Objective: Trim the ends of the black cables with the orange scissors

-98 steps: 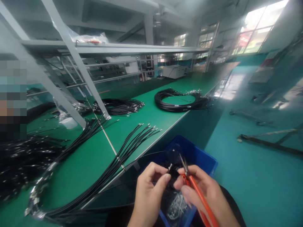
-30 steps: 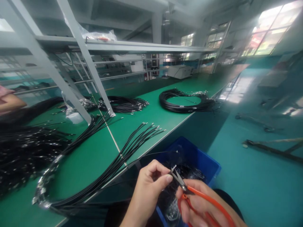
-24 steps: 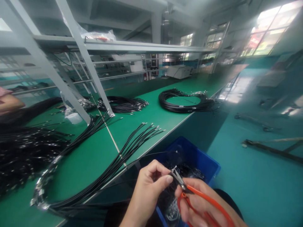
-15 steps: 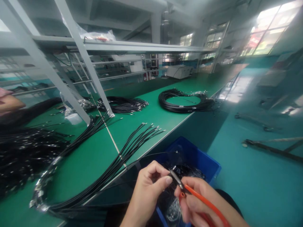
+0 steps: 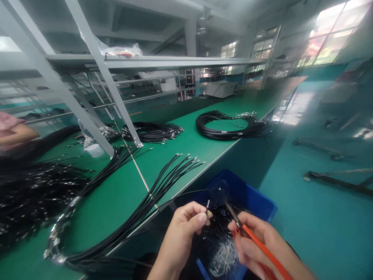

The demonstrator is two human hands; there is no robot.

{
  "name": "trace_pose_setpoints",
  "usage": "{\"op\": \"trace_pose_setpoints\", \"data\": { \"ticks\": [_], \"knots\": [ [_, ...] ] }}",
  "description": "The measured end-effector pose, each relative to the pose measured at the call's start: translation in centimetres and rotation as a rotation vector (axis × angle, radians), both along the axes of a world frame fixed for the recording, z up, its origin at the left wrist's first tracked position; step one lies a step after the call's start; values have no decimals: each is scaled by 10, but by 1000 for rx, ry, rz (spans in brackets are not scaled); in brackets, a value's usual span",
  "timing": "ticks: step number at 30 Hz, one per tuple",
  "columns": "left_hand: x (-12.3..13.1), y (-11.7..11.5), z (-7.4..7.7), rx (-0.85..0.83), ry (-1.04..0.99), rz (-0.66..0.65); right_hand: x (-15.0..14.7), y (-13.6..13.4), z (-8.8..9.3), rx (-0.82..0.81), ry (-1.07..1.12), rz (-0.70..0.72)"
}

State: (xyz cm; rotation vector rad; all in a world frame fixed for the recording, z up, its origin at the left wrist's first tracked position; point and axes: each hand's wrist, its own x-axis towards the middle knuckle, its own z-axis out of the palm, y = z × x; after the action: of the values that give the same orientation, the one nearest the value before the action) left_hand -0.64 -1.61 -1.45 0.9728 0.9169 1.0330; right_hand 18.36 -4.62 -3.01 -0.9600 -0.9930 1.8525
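Observation:
Between thumb and fingertips, my left hand (image 5: 186,229) pinches the end of a thin black cable (image 5: 207,209), its pale tip pointing up. My right hand (image 5: 259,241) is wrapped round pliers with orange handles (image 5: 262,249); their metal jaws point up and left, apart from the cable end. Below both hands is a blue bin (image 5: 259,200) with dark pieces and clear scraps (image 5: 223,254) inside. A bundle of black cables (image 5: 140,212) curves over the green table (image 5: 96,217) to the left of my hands, with metal-tipped ends fanned out.
Coiled black cables (image 5: 224,134) and another coil (image 5: 157,132) lie farther back on the table. A large dark cable pile (image 5: 37,194) is at left, near a person's arm (image 5: 20,134). Metal posts (image 5: 116,93) hold a shelf (image 5: 175,61). A wheeled stand leg (image 5: 335,181) is on the floor at right.
The pliers' jaws have moved right, away from the cable end at my left fingertips. My right hand has shifted right with them. More of the person at left shows.

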Motion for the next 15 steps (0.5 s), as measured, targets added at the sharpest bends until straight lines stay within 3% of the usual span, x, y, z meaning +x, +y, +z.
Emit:
{"op": "trace_pose_setpoints", "data": {
  "ticks": [3,5,6,8,11,15],
  "knots": [
    [1,0,-2,-41,-37,-10,-3,-2,2,-41,9,-139],
    [5,-2,-4,5,40,-42,-4,-1,3,-48,-11,-177],
    [7,-3,-5,76,153,-75,-4,0,2,-39,-30,-180],
    [10,-3,-5,298,577,-109,-3,2,0,-19,-69,-192],
    [7,6,-6,508,1211,45,3,5,-4,-21,-67,-270],
    [-20,28,-10,449,1457,306,11,3,-1,-63,21,-377]
  ]
}}
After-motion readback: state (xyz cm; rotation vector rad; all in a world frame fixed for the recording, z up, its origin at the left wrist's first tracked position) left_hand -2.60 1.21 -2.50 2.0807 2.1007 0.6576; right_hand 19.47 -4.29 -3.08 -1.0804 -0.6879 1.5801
